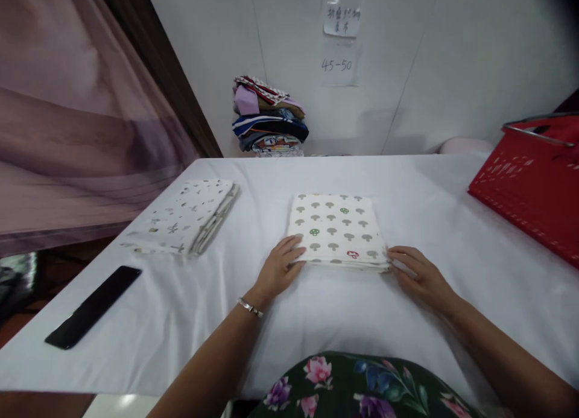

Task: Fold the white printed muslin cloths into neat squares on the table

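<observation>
A neatly folded white cloth [335, 228] printed with grey mushrooms, plus a few green and red ones, lies flat on the table in front of me. My left hand [280, 262] grips its near left corner, fingers on top and thumb along the front edge. At the near right corner, my right hand [418, 277] pinches the cloth's edge between thumb and fingers. Farther left lies another folded white cloth [192, 213] with small grey and brown plant prints, apart from both hands.
A white tablecloth [217, 339] covers the table. A black flat object [94, 306] lies near the left edge. At the right stands a red basket [534, 183] with a metal handle. Several folded fabrics [270, 116] are stacked behind the far edge, below wall papers [340, 62]. A pink curtain [81, 116] hangs left.
</observation>
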### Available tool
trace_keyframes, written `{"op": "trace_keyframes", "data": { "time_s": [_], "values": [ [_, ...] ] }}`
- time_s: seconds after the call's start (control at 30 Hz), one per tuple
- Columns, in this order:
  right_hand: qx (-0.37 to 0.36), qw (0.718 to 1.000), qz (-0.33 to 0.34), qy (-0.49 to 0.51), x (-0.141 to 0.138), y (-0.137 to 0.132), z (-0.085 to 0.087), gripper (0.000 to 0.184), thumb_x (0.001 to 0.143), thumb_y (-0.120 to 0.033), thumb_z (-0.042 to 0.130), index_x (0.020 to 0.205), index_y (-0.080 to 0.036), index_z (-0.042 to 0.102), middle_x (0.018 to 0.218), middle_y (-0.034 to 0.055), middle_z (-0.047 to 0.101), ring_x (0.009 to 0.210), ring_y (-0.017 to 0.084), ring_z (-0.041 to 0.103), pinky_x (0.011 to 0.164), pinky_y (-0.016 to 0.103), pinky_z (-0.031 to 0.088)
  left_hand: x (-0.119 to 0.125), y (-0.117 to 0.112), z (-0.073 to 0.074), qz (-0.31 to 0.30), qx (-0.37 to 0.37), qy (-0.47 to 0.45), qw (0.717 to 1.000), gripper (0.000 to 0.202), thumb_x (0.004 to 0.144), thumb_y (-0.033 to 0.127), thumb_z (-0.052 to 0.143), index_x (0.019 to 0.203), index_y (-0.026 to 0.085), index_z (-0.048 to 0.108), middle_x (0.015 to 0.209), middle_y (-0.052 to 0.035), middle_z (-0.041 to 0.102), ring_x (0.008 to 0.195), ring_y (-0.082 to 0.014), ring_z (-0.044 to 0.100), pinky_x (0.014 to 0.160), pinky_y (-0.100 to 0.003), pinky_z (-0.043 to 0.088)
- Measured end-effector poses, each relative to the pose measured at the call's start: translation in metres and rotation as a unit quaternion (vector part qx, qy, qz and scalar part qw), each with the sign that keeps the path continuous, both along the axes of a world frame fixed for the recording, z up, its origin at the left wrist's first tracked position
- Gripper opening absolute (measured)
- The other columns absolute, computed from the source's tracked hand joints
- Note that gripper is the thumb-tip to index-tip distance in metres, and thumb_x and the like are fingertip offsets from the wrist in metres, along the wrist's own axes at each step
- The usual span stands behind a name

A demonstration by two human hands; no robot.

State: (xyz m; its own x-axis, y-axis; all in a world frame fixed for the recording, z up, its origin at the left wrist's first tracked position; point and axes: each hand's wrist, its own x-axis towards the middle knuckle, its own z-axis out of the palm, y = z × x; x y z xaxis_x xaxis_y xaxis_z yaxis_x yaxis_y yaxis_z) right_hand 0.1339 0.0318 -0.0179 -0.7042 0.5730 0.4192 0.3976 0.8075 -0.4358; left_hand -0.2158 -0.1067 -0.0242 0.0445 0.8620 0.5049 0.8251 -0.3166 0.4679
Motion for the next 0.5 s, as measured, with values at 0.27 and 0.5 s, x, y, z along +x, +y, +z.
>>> {"op": "trace_keyframes", "data": {
  "time_s": [0.27, 0.5],
  "values": [
    [0.011, 0.996, 0.012, -0.084, 0.001, 0.007, 0.007, 0.034, 0.089, -0.024, 0.043, 0.122, -0.029, 0.053, 0.114, 0.0075, 0.054, 0.102, 0.019, 0.054, 0.080, 0.032, 0.051, -0.001, -0.001, 0.001, 0.010, -0.032, -0.006, 0.999, 0.029, 0.087, 0.021, 0.049, 0.115, 0.022, 0.058, 0.133, -0.0052, 0.049, 0.129, -0.0211, 0.036, 0.105, -0.045, 0.037],
    [0.024, 0.996, 0.019, -0.087, -0.004, 0.010, 0.015, 0.027, 0.091, -0.024, 0.040, 0.110, -0.026, 0.060, 0.103, 0.0072, 0.059, 0.093, 0.018, 0.057, 0.072, 0.032, 0.052, -0.001, -0.002, 0.002, 0.012, -0.047, 0.012, 0.999, 0.030, 0.089, 0.021, 0.044, 0.117, 0.023, 0.056, 0.134, -0.0037, 0.048, 0.130, -0.0207, 0.035, 0.106, -0.046, 0.037]
  ]
}}
